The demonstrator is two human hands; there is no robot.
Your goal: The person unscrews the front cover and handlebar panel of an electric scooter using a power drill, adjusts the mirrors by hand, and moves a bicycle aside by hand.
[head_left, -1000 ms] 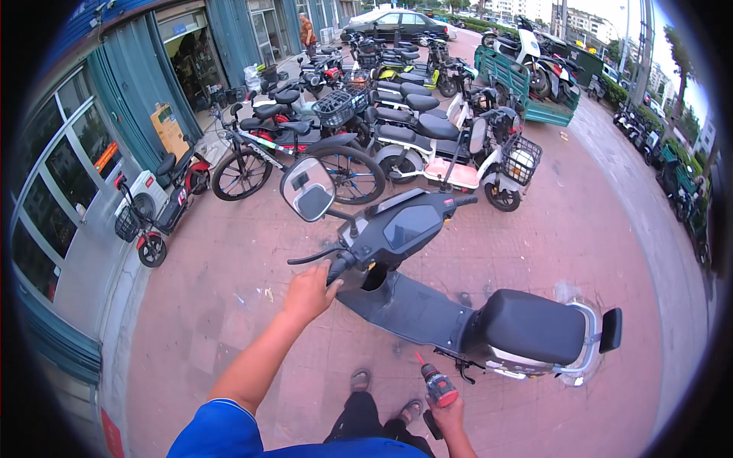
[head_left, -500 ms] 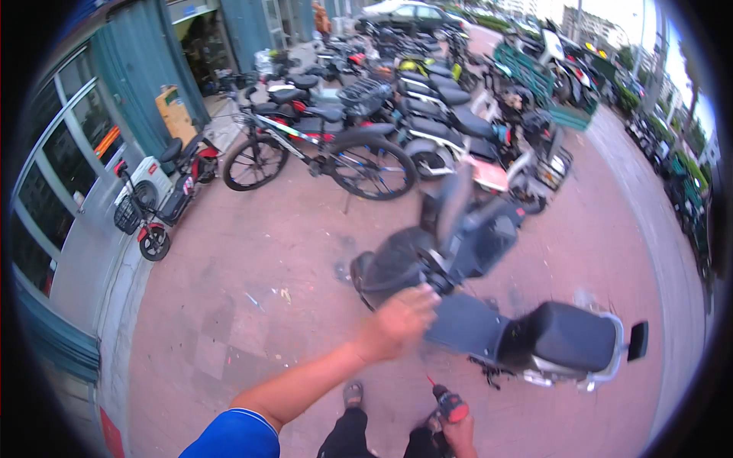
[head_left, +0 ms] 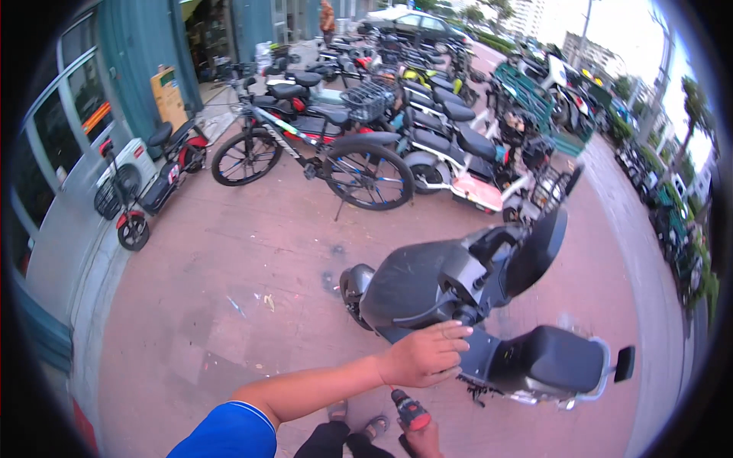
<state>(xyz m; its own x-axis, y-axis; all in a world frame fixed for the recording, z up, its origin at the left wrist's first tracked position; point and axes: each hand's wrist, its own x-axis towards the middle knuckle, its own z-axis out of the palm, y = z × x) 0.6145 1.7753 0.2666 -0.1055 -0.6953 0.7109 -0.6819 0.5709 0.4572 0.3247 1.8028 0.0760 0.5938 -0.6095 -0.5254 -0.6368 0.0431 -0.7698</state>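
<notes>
My left hand is on the handlebar end of the dark electric scooter, fingers curled over the grip, which it mostly hides. The handlebar is turned, with the front panel and front wheel facing left and a mirror standing up at the right. The black seat is at the right. Low at the middle, my right hand grips a red and black cordless drill with a thin red bit, below the footboard. My sandalled feet show beside it.
A bicycle, rows of parked scooters and a green cargo cart stand beyond. A small red scooter is by the shopfront at left, near an air-conditioner unit. A person stands far back. More bikes line the right side.
The scooter's front has swung round to the right, turning its panel toward the left and lower in view. My left hand has moved right with it; the drill has shifted slightly left and down.
</notes>
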